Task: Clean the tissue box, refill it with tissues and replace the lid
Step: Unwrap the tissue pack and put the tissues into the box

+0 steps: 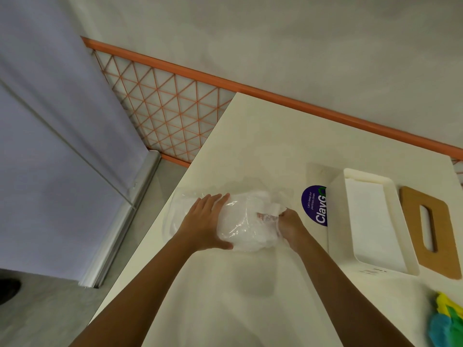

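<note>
A clear plastic pack of white tissues (246,221) lies on the cream table (263,296) in front of me. My left hand (206,222) lies flat against the pack's left side, fingers straight. My right hand (290,225) pinches the crumpled plastic at the pack's right end. To the right stands the white tissue box (338,236), open on top, with a flat stack of white tissues (370,221) inside. Its brown wooden lid (428,236) with a long slot lies flat beside the box, further right.
A purple round sticker (314,206) is on the table between the pack and the box. A yellow, green and blue cloth (448,321) sits at the table's lower right edge. The table's left edge drops to the floor beside a sliding door and an orange lattice panel.
</note>
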`<act>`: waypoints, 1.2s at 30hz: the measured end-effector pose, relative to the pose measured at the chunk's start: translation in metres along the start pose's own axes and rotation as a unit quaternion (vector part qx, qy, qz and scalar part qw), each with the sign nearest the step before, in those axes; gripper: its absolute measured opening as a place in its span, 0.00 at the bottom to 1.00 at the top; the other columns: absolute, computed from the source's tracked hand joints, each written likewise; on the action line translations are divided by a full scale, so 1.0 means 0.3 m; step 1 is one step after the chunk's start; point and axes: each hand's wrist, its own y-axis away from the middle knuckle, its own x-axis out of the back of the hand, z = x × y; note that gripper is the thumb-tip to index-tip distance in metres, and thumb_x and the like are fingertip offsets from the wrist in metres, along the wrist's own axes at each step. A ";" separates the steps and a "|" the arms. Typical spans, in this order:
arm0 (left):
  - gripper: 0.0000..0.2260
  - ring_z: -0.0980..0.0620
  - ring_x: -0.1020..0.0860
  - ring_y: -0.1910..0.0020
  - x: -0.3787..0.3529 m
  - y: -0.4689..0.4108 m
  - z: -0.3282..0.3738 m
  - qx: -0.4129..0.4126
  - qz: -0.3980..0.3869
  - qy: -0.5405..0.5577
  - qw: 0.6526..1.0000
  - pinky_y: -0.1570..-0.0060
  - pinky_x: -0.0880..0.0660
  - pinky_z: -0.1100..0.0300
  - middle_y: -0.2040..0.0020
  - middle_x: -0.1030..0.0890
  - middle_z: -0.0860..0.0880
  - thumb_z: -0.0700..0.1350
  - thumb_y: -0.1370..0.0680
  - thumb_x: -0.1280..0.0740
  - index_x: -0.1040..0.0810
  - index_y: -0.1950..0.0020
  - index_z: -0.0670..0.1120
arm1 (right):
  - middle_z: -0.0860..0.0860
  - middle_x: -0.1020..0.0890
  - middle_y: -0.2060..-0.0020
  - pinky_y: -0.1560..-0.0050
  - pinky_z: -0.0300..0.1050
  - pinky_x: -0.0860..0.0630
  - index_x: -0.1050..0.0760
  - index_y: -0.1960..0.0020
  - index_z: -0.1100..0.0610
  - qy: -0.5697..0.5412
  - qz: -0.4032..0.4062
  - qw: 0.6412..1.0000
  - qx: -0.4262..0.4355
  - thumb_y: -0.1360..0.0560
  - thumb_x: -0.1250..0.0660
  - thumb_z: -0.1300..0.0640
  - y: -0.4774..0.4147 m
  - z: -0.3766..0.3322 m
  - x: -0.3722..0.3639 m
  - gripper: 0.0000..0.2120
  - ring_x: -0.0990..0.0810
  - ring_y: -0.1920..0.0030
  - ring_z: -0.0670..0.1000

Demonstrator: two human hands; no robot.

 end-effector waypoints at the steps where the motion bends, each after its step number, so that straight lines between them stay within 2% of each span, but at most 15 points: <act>1: 0.53 0.47 0.43 0.26 0.003 0.002 0.002 0.000 0.002 0.002 1.000 0.26 0.47 0.52 0.25 0.42 0.50 0.65 0.39 0.26 0.50 0.23 0.49 | 0.50 0.30 0.72 0.75 0.33 0.37 0.31 0.65 0.61 0.023 -0.008 1.000 0.001 0.24 0.36 0.65 -0.009 0.001 0.003 0.11 0.34 0.72 0.46; 4: 0.53 0.47 0.42 0.26 0.006 0.005 0.000 0.000 0.002 0.006 1.000 0.26 0.46 0.52 0.25 0.41 0.50 0.65 0.39 0.26 0.49 0.23 0.49 | 0.50 0.32 0.72 0.69 0.36 0.37 0.35 0.69 0.58 0.029 -0.024 0.999 0.021 0.25 0.35 0.64 -0.009 -0.012 0.017 0.16 0.36 0.71 0.46; 6: 0.53 0.48 0.42 0.26 0.008 0.009 -0.002 0.002 0.003 0.011 1.000 0.26 0.46 0.52 0.25 0.41 0.50 0.65 0.39 0.26 0.49 0.23 0.49 | 0.50 0.28 0.68 0.66 0.38 0.34 0.27 0.61 0.61 -0.036 -0.021 0.998 0.039 0.24 0.38 0.66 -0.008 -0.021 0.031 0.07 0.31 0.68 0.46; 9: 0.53 0.48 0.42 0.26 0.014 0.010 -0.003 -0.001 0.004 0.006 1.000 0.26 0.47 0.53 0.25 0.41 0.51 0.66 0.39 0.26 0.49 0.23 0.49 | 0.55 0.24 0.60 0.61 0.41 0.29 0.22 0.55 0.60 -0.174 0.005 0.985 0.003 0.25 0.40 0.65 -0.040 0.003 0.049 0.08 0.25 0.61 0.54; 12: 0.54 0.48 0.42 0.27 0.017 0.008 -0.009 -0.007 -0.002 0.006 1.000 0.27 0.46 0.53 0.25 0.40 0.50 0.67 0.40 0.26 0.49 0.23 0.49 | 0.53 0.24 0.52 0.48 0.47 0.28 0.24 0.46 0.59 -0.060 0.034 0.997 0.018 0.25 0.36 0.61 -0.046 0.037 0.047 0.08 0.24 0.49 0.57; 14: 0.56 0.49 0.42 0.27 0.019 0.008 -0.014 -0.010 -0.014 0.002 1.000 0.26 0.46 0.53 0.25 0.41 0.51 0.70 0.42 0.28 0.50 0.24 0.49 | 0.51 0.21 0.51 0.46 0.46 0.27 0.25 0.48 0.54 -0.089 0.023 0.996 0.022 0.26 0.32 0.59 -0.035 0.055 0.041 0.08 0.23 0.49 0.53; 17: 0.60 0.49 0.44 0.26 0.031 0.008 -0.012 -0.001 -0.022 0.012 1.000 0.26 0.48 0.53 0.25 0.43 0.51 0.77 0.48 0.37 0.51 0.23 0.50 | 0.55 0.19 0.46 0.43 0.52 0.24 0.24 0.41 0.58 -0.212 -0.025 0.977 0.020 0.29 0.30 0.62 -0.045 0.085 0.043 0.16 0.20 0.46 0.56; 20: 0.59 0.48 0.46 0.25 0.038 0.006 -0.006 -0.002 -0.016 0.010 1.000 0.26 0.51 0.52 0.24 0.44 0.52 0.78 0.48 0.40 0.51 0.23 0.51 | 0.59 0.20 0.43 0.49 0.49 0.22 0.28 0.36 0.61 -0.269 -0.045 0.962 0.003 0.28 0.31 0.65 -0.062 0.092 0.056 0.21 0.20 0.47 0.57; 23: 0.56 0.46 0.52 0.24 0.043 -0.002 0.006 0.000 -0.024 -0.012 1.000 0.26 0.57 0.50 0.23 0.49 0.50 0.72 0.42 0.30 0.54 0.23 0.52 | 0.58 0.20 0.46 0.59 0.46 0.23 0.28 0.38 0.60 -0.160 -0.029 0.987 0.010 0.29 0.29 0.61 -0.063 0.082 0.058 0.20 0.20 0.52 0.56; 26: 0.55 0.44 0.55 0.23 0.047 -0.012 0.017 -0.001 -0.041 -0.054 0.998 0.26 0.60 0.47 0.22 0.52 0.50 0.69 0.38 0.29 0.57 0.23 0.52 | 0.59 0.21 0.53 0.58 0.45 0.24 0.26 0.42 0.60 0.035 0.042 0.995 0.087 0.30 0.28 0.58 -0.060 0.053 0.059 0.18 0.23 0.59 0.53; 29: 0.54 0.44 0.54 0.23 0.050 -0.020 0.020 -0.001 -0.050 -0.064 0.997 0.26 0.59 0.46 0.22 0.51 0.49 0.68 0.37 0.29 0.58 0.23 0.52 | 0.56 0.21 0.54 0.65 0.27 0.32 0.23 0.44 0.62 0.131 0.087 0.968 0.195 0.30 0.28 0.60 -0.051 0.037 0.053 0.16 0.30 0.65 0.47; 31: 0.54 0.44 0.53 0.23 0.057 -0.023 0.019 0.003 -0.046 -0.057 0.997 0.26 0.58 0.46 0.23 0.50 0.49 0.67 0.37 0.28 0.57 0.23 0.52 | 0.53 0.21 0.54 0.65 0.22 0.33 0.22 0.47 0.62 0.127 0.108 0.959 0.231 0.31 0.28 0.64 -0.046 0.030 0.052 0.13 0.28 0.61 0.49; 33: 0.54 0.46 0.52 0.24 0.067 -0.022 0.016 0.007 -0.042 -0.052 0.998 0.26 0.58 0.46 0.23 0.49 0.50 0.67 0.37 0.28 0.57 0.23 0.52 | 0.51 0.22 0.57 0.62 0.21 0.32 0.21 0.52 0.62 0.063 0.111 0.962 0.243 0.31 0.31 0.70 -0.039 0.025 0.058 0.09 0.26 0.58 0.50; 35: 0.53 0.47 0.51 0.24 0.072 -0.021 0.007 0.008 -0.038 -0.041 0.998 0.26 0.58 0.46 0.23 0.48 0.51 0.67 0.37 0.28 0.55 0.23 0.52 | 0.47 0.22 0.61 0.62 0.24 0.30 0.21 0.60 0.58 -0.043 0.094 0.974 0.203 0.28 0.36 0.72 -0.030 0.018 0.074 0.11 0.25 0.58 0.49; 36: 0.53 0.48 0.50 0.24 0.072 -0.021 0.001 0.008 -0.037 -0.033 0.999 0.26 0.57 0.47 0.24 0.48 0.52 0.67 0.37 0.28 0.55 0.23 0.52 | 0.47 0.21 0.62 0.60 0.30 0.28 0.21 0.64 0.55 -0.116 0.075 0.976 0.169 0.27 0.38 0.70 -0.030 0.021 0.079 0.14 0.24 0.59 0.50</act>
